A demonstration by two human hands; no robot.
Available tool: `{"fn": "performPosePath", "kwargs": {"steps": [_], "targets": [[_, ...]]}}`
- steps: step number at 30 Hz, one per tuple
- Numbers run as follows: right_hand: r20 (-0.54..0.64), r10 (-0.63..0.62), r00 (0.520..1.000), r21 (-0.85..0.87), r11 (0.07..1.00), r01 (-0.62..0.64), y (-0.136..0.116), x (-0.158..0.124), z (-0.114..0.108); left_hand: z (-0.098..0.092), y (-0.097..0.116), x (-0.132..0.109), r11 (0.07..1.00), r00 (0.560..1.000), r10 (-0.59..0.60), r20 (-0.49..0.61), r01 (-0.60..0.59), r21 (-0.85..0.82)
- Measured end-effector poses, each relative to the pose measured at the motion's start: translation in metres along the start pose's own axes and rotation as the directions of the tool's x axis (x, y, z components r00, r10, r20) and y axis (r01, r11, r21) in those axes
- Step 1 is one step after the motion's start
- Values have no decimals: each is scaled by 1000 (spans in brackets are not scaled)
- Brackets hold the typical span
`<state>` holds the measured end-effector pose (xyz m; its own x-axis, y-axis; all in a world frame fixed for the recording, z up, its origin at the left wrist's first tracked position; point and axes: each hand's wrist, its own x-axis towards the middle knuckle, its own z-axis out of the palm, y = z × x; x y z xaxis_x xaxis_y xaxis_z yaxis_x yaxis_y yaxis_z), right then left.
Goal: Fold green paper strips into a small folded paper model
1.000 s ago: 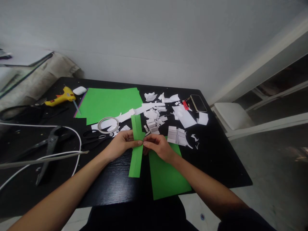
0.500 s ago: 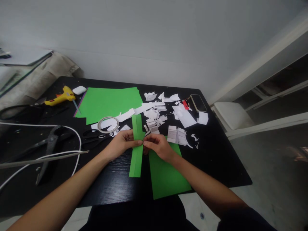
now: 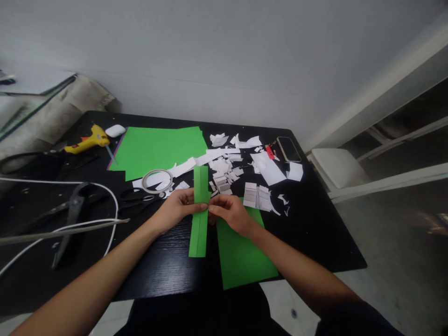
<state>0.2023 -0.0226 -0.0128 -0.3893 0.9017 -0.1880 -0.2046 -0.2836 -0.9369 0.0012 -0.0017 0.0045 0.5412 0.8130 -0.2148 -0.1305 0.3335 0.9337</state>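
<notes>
A long green paper strip [image 3: 199,233] with a lengthwise crease stands nearly upright in the picture, above the black table. My left hand [image 3: 179,208] is closed on its left side, the thumb lying across the front and the other fingers behind. At the strip's right edge my right hand [image 3: 231,212] pinches with thumb and forefinger, close to the left thumb; a small green bit of paper shows just above that pinch. A larger green sheet [image 3: 245,256] lies on the table partly under my right hand and forearm.
Green sheets [image 3: 161,147] lie at the back, beside a yellow glue gun [image 3: 94,138]. Left of my hands are a tape roll [image 3: 144,181], black scissors [image 3: 140,200] and a white cable [image 3: 114,200]. White paper scraps [image 3: 224,170] and a phone [image 3: 289,149] lie to the right.
The top of the green strip has tilted slightly to the right, and the strip has turned a little. Both hands keep their hold in nearly the same place.
</notes>
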Motion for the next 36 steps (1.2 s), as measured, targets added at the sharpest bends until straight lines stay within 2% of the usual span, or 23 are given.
{"fn": "performPosePath", "kwargs": {"steps": [27,32,36], "targets": [[-14,-1,1000,-10,1000,0,0,0,0,-1,-2,0,1000,1000,-7,-22,7,10],[-38,-18,999,-10,1000,18,-1,0,0,-5,-3,1,998,995,42,-91,-37,60],[-55,-22,998,-12,1000,22,-2,0,-1,-6,-4,1,996,994,73,-84,-68,60]]}}
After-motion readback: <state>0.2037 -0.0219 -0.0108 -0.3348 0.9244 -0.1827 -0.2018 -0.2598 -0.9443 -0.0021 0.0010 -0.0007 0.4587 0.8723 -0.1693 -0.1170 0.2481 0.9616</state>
